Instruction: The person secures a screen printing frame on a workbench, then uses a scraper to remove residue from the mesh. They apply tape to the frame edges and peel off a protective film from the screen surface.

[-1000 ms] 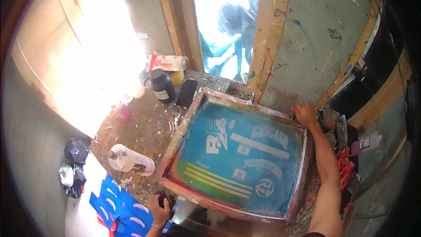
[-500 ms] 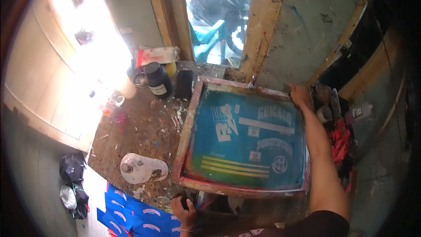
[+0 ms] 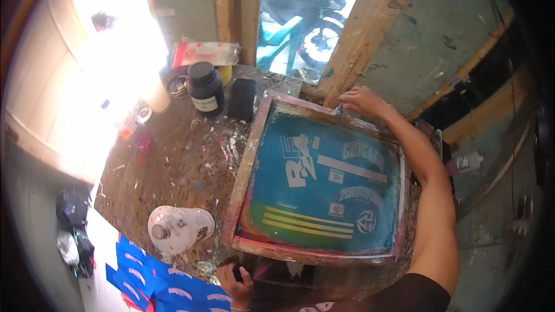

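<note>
A wooden-framed printing screen (image 3: 324, 196) with teal mesh, pale lettering and yellow stripes lies in front of me. My right hand (image 3: 363, 101) reaches over its far edge, fingers bent around a small metal fastener (image 3: 337, 111); how firmly they grip is hard to see. At the table's near edge, left of the frame's lower corner, my left hand (image 3: 236, 284) is curled, with something dark between thumb and fingers that I cannot make out. Just beyond it a whitish plastic bottle (image 3: 184, 228) stands on the table.
The paint-stained table (image 3: 173, 167) bears a black jar (image 3: 206, 89), a dark flat phone-like object (image 3: 241, 99) and a red-and-white packet (image 3: 206, 55). Blue printed cloth pieces (image 3: 167, 283) lie at the lower left. A pinkish bottle (image 3: 466, 162) is at the right, and a doorway shows a motorbike (image 3: 324, 34).
My right hand has moved left along the screen's far edge, from its right corner to the metal fastener. My left hand remains curled at the near edge. The whole view has shifted.
</note>
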`<state>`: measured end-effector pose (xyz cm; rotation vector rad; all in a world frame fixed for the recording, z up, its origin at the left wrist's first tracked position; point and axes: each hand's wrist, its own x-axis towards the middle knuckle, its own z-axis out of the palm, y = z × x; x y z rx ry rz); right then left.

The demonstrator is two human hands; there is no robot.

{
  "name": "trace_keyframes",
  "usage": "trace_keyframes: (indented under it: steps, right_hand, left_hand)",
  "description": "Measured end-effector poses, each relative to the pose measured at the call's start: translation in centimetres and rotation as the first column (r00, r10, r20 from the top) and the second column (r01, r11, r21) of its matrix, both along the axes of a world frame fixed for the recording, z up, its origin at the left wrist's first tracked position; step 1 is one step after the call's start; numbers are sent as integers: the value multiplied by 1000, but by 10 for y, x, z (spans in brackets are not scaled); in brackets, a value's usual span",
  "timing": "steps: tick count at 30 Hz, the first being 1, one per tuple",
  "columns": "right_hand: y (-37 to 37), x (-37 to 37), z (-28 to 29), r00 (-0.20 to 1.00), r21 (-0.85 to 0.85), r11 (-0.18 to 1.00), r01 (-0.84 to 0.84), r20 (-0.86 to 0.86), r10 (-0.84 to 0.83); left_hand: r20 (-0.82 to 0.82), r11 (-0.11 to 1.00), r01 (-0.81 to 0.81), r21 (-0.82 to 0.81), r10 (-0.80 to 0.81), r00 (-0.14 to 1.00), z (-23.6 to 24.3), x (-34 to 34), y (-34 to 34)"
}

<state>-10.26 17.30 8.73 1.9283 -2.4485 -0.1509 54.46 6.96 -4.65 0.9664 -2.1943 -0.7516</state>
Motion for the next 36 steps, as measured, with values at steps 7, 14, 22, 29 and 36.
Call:
trace_keyframes:
  steps: [7, 14, 22, 29, 36]
  right_hand:
    - [-9, -2, -19, 943, -42, 971, 236, 252, -218]
    - [-27, 12, -19, 892, -5, 896, 444, 100, -441]
    - [-53, 49, -36, 438, -212, 385, 898, 371, -819]
    - [-54, 26, -23, 502, -5, 528, 849, 315, -805]
    - [7, 16, 7, 991, -87, 996, -9, 132, 20]
  left_hand:
    - [70, 1000, 21, -18, -20, 997, 2, 3, -2]
    - [67, 1000, 13, 9, -14, 998, -1, -2, 5]
    - [55, 1000, -5, 13, 4, 998, -1, -2, 2]
    - [53, 999, -32, 11, 32, 998, -5, -3, 4]
    - [44, 1000, -7, -4, 7, 999, -7, 4, 3]
